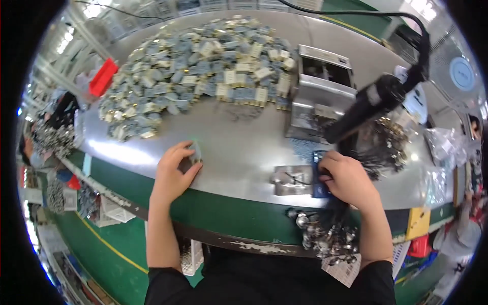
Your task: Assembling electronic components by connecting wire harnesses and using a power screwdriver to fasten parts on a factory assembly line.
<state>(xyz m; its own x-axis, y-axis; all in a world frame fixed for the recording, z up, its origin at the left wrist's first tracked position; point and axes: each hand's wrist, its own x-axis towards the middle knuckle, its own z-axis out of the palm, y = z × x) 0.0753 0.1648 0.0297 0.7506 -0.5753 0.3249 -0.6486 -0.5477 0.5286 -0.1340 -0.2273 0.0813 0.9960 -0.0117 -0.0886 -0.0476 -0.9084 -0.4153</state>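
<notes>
My left hand point(175, 170) is over the metal tabletop, its thumb and fingers closed on a small grey-blue piece point(196, 154). It looks like the grey-blue and cream pieces heaped in a large pile point(203, 66) beyond. My right hand point(348, 180) is at a dark blue block point(319, 175), fingers bent against its right side; whatever they hold is hidden. Touching that block on the left is a flat metal fixture point(291, 181). A bundle of dark wires with round silvery ends point(328, 236) hangs over the front edge below my right hand.
A boxy metal machine point(323, 96) stands behind the blue block. A black jointed arm point(368, 104) leans in above my right hand. More dark leads point(389, 142) lie at the right, near clear plastic bags point(442, 145). A red bin point(103, 77) sits at the far left.
</notes>
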